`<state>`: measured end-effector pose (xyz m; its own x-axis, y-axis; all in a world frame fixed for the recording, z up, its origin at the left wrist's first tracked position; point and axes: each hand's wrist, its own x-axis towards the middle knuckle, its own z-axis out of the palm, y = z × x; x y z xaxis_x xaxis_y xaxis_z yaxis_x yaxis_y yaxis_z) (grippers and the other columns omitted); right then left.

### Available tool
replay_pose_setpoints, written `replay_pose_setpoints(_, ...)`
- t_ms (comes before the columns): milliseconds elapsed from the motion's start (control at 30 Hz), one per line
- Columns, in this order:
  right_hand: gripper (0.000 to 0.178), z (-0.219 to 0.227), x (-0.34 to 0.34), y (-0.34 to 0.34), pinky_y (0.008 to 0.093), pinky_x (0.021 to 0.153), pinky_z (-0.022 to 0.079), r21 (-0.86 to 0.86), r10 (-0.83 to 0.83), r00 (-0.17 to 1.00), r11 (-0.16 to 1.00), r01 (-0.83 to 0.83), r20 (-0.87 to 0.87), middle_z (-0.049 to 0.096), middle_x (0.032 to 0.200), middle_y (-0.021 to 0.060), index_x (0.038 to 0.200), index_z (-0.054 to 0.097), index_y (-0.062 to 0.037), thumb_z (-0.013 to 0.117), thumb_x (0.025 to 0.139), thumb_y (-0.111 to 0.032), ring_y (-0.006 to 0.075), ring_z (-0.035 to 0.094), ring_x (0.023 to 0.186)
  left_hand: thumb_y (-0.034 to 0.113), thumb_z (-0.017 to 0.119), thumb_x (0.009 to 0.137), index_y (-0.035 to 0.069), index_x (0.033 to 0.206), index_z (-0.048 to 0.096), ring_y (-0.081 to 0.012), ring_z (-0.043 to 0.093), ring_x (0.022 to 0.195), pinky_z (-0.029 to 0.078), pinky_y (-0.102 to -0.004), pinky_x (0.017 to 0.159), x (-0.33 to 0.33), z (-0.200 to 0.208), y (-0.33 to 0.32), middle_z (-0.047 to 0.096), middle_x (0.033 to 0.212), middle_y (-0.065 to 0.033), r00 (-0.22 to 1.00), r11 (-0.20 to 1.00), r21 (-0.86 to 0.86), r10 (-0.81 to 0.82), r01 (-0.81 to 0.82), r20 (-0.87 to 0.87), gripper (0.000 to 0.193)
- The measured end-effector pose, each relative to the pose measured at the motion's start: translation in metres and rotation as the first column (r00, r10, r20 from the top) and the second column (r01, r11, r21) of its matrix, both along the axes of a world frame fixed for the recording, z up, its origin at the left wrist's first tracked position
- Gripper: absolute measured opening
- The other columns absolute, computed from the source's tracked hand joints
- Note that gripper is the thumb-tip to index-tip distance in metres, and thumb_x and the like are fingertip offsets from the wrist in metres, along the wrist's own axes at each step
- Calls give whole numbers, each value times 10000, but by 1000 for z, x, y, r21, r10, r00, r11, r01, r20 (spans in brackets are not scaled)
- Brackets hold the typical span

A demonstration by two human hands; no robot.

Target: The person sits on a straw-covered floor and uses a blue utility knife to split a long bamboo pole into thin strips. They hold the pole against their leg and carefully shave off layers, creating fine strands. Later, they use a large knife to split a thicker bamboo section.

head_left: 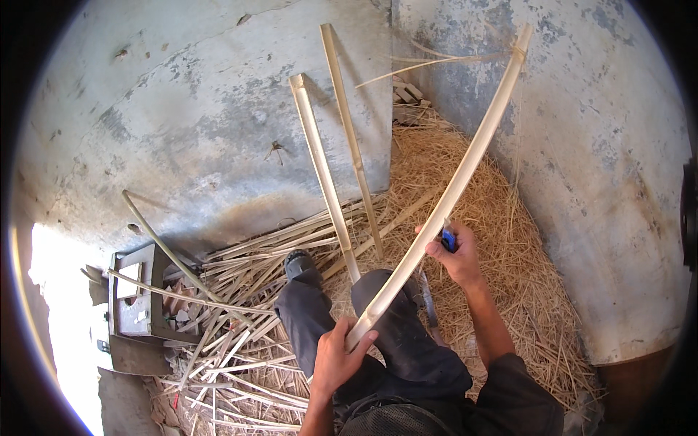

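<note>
A long, split bamboo piece [465, 171] with a pale, hollowed inner face slants from my lap up to the far right wall. Its near end is in my left hand [340, 356], with the fingers and thumb closed around it. My right hand [458, 254] is closed on a small blue tool [448, 240] beside the bamboo's right edge, about a third of the way up. The fingers hide most of this tool, so its exact kind is unclear. A narrow grey strip [428, 298] shows below that hand, beside my right knee.
Two more bamboo lengths [320, 160] lean on the grey wall [203, 109] ahead. Loose split strips [247, 251] cover the floor on the left, beside a wooden box [139, 312]. Fine shavings [502, 254] are heaped at the right. Thin fibres [436, 62] hang off the bamboo's far end.
</note>
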<state>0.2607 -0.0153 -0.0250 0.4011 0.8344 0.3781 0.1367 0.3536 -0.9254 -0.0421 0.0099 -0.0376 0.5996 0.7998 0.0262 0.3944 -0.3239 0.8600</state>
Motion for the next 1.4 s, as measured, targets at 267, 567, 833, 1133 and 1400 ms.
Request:
replay_pose_setpoints(267, 317, 16, -36, -2, 221, 601, 417, -88, 16, 1000, 996, -16, 5, 709, 800, -7, 1162, 755, -13, 831, 933, -218, 41, 536, 643, 366, 840, 889, 33, 1161, 606, -361, 692, 706, 538, -459, 626, 54, 46, 21, 686, 829, -142, 991, 824, 560, 11, -85, 134, 490)
replay_pose_setpoints(567, 370, 32, -28, -22, 313, 564, 487, 139, -112, 857, 989, 47, 504, 662, 747, 96, 952, 701, -3, 790, 943, -362, 221, 640, 592, 356, 712, 1010, 31, 962, 573, -446, 661, 640, 491, -506, 561, 63, 67, 16, 635, 651, -209, 998, 964, 263, -54, 48, 16, 357)
replay_pose_setpoints(833, 359, 39, -23, -31, 365, 541, 514, 252, -282, 700, 956, 148, 657, 665, 734, 114, 929, 699, -10, 771, 944, -361, 277, 674, 602, 250, 685, 1032, -12, 929, 593, -383, 580, 544, 429, -425, 538, 64, 65, 6, 553, 627, -211, 992, 993, 109, -60, 47, 115, 296)
replay_pose_setpoints(1133, 303, 37, -27, -27, 349, 532, 511, 269, -321, 644, 946, 181, 695, 688, 742, 95, 962, 746, -24, 807, 906, -315, 254, 678, 593, 275, 562, 1101, -16, 890, 545, -440, 479, 580, 405, -469, 569, 65, 60, 3, 501, 638, -235, 995, 999, 20, -47, 45, 89, 360)
replay_pose_setpoints(1400, 275, 37, -30, -26, 350, 514, 492, 220, -293, 592, 956, 194, 751, 686, 747, 46, 971, 760, -72, 807, 902, -334, 215, 657, 571, 280, 526, 1114, -21, 897, 561, -473, 491, 613, 420, -483, 592, 59, 44, 0, 515, 651, -242, 998, 999, -31, -17, 19, 60, 372)
